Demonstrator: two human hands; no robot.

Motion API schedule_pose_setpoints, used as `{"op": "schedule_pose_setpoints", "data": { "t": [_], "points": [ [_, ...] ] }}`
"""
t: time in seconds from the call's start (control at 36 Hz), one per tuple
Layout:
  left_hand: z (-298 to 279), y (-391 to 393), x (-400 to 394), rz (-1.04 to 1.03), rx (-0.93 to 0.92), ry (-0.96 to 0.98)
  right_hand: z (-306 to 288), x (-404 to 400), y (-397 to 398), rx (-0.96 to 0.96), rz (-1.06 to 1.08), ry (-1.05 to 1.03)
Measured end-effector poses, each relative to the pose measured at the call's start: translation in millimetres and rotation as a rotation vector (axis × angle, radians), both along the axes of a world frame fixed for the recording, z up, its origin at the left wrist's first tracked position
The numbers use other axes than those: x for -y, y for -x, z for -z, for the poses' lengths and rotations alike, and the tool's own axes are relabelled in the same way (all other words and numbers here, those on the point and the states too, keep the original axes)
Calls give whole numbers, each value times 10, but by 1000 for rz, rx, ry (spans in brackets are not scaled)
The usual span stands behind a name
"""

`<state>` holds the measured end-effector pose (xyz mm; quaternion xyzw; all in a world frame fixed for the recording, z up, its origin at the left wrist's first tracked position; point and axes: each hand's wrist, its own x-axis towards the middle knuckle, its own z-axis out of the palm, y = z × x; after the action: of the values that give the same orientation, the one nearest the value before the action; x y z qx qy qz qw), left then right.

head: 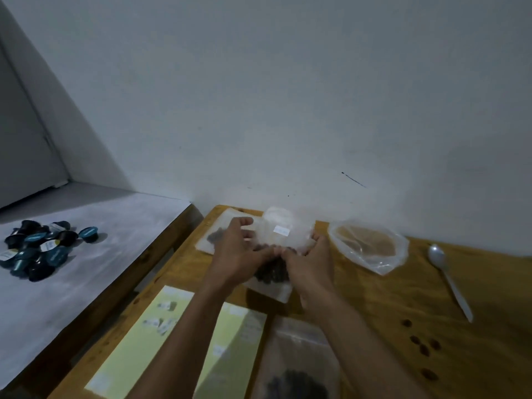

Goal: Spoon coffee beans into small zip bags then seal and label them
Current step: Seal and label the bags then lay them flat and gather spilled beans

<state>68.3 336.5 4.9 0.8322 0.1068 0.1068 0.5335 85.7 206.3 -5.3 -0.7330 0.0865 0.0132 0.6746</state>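
Wooden tabletop (374, 298) under a bare white wall: nearest lie yellow label sheets (161, 335) and a filled zip bag (296, 370). Mid-table, left hand (234, 254) and right hand (309, 264) pinch a small labelled zip bag (283, 234) of coffee beans (273, 272), fingers curled on its edges. Light, limp and slippery, it likely handles best gripped along the stiffer zip strip; beyond sits a spoon (447, 276).
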Motion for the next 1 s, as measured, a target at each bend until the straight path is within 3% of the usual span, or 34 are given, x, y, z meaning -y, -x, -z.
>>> {"op": "schedule_pose_setpoints", "data": {
  "t": [0.25, 0.61, 1.0],
  "points": [
    [197, -581, 130, 53, -50, -366, 161, -145, -600, -81, 91, 311],
    [364, -692, 95, 60, -81, -475, 326, -210, -730, -98, 37, 417],
    [265, -379, 67, 27, -11, -562, 198, -57, -396, 78, -100, 525]
  ]
}}
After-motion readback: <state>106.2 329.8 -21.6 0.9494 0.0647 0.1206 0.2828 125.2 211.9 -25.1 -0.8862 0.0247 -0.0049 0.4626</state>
